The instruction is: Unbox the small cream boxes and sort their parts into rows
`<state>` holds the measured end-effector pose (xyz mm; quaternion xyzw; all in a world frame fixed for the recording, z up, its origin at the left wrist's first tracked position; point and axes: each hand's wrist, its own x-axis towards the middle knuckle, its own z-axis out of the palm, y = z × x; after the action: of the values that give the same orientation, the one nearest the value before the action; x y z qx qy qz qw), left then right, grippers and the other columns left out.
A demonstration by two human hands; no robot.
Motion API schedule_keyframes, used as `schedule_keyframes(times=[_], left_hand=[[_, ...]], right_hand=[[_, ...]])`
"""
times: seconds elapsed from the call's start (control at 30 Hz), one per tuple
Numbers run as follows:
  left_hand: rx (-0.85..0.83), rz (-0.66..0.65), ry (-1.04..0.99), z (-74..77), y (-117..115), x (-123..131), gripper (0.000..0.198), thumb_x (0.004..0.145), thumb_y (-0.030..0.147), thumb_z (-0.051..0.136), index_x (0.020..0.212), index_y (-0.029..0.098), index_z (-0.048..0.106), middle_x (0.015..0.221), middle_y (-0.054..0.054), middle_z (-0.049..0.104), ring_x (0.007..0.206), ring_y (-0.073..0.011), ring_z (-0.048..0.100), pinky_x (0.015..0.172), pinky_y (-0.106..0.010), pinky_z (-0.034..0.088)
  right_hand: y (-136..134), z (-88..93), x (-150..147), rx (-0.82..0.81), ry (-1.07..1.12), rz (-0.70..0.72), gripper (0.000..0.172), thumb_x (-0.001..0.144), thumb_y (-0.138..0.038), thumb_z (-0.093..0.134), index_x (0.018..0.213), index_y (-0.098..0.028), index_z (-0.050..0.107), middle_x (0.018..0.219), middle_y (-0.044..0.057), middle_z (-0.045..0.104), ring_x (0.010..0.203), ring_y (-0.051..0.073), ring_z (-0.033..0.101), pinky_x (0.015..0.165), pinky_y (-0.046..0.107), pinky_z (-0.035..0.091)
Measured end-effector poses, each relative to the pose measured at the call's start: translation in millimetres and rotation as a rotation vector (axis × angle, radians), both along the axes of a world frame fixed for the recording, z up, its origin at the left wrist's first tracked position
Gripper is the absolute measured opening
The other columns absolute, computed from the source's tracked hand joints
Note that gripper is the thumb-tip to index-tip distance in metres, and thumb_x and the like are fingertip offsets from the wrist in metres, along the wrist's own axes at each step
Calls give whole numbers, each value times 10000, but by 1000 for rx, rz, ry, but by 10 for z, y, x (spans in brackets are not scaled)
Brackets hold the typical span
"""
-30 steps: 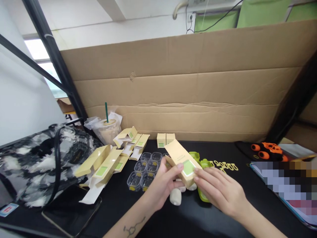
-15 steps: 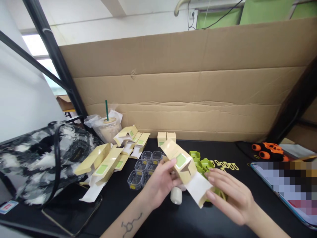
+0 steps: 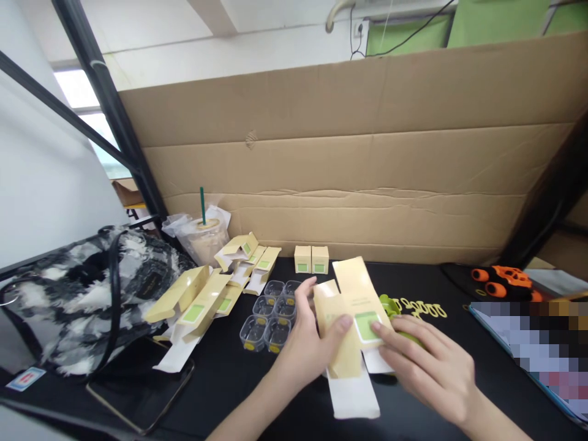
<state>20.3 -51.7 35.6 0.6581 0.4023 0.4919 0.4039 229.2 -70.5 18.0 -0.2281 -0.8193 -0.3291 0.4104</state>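
Observation:
A cream folding carton point(image 3: 346, 358) with a green label window is held in front of me, its flaps unfolded at top and bottom. My left hand point(image 3: 305, 340) grips its left side, thumb across the front panel and fingers behind. On the right, my right hand point(image 3: 429, 361) is closed at the labelled panel, its fingertips pressing there. Lime-green cups point(image 3: 390, 304) show partly behind the carton and right hand. Clear square plastic cups point(image 3: 252, 334) with yellow marks stand in rows to the left of my left hand.
Two folded cartons point(image 3: 311, 260) stand by the cardboard wall. Several unfolded cartons point(image 3: 206, 306) lie at left, near a bagged drink point(image 3: 206, 239) and a fluffy handbag point(image 3: 87, 294). Yellow-green rings point(image 3: 422, 308), an orange toy point(image 3: 508, 278) and a pixelated screen point(image 3: 533, 349) lie to the right.
The carton has turned from slanted to more upright, with its panels opened toward me. My right hand has moved from the lower flap onto the labelled panel. The white piece below is now hidden.

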Motion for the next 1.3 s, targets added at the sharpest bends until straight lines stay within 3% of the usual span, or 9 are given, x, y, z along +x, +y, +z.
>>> schedule_keyframes(times=[0.07,0.17,0.23,0.37,0.57,0.7,0.83,1.07,1.3], left_hand=[[359,29,249,62,-87,-70,642,791,453,591,1307,207,300,1345,-192,390,1239,-328,415,1000,-543,375],[795,-107,580,165,-249,-96,523,790,364,607,1244,160,446,1153,-138,568,1058,-273,556,876,-440,507],[980,-85,731,206,-326,-64,363,822,207,555,1169,107,515,1026,-111,638,924,-224,615,772,-351,556],[1176,74,807,247,-309,-122,221,860,66,461,1035,77,596,965,-95,680,889,-183,643,769,-286,563],[1362,352,917,450,155,-750,310,840,13,450,1110,93,579,1039,-115,678,991,-203,623,849,-339,527],[1034,434,1262,516,625,-1083,300,857,72,417,1085,138,600,1086,-114,665,974,-224,629,810,-363,525],[836,388,1397,392,891,-1140,268,793,29,438,887,153,656,946,-96,690,909,-216,639,760,-316,515],[575,448,1463,172,790,-1090,541,757,-21,370,1271,126,454,1037,-130,631,959,-250,585,809,-375,468],[409,471,1432,202,826,-1166,258,852,298,490,997,132,624,1025,-138,575,993,-278,539,850,-386,440]], right_hand=[[27,12,15,16,25,-36,180,865,-92,487,822,-175,641,918,89,738,845,230,664,743,416,552],[64,42,11,4,56,-66,174,858,-77,495,847,-156,650,897,87,741,795,223,673,695,383,562],[73,50,-4,13,56,-66,170,853,-74,505,851,-152,656,890,83,742,779,222,677,692,378,562],[66,22,-35,45,38,-42,206,807,-62,588,983,-141,660,966,103,724,827,224,679,728,362,559],[76,-25,-31,47,214,-41,362,718,-41,691,1056,-159,630,1020,103,655,851,187,666,762,303,560],[83,-24,-17,24,215,-36,340,723,-24,670,1038,-147,627,1010,109,633,843,185,661,730,297,566],[67,-23,-7,49,144,-32,284,746,-48,649,1011,-153,643,989,107,629,821,188,657,735,319,570],[43,15,-35,57,124,-7,228,766,-52,607,959,-159,663,911,90,657,792,191,668,718,320,580],[20,29,-55,37,146,-4,214,790,-70,584,954,-186,659,892,71,669,776,177,672,689,303,585]])
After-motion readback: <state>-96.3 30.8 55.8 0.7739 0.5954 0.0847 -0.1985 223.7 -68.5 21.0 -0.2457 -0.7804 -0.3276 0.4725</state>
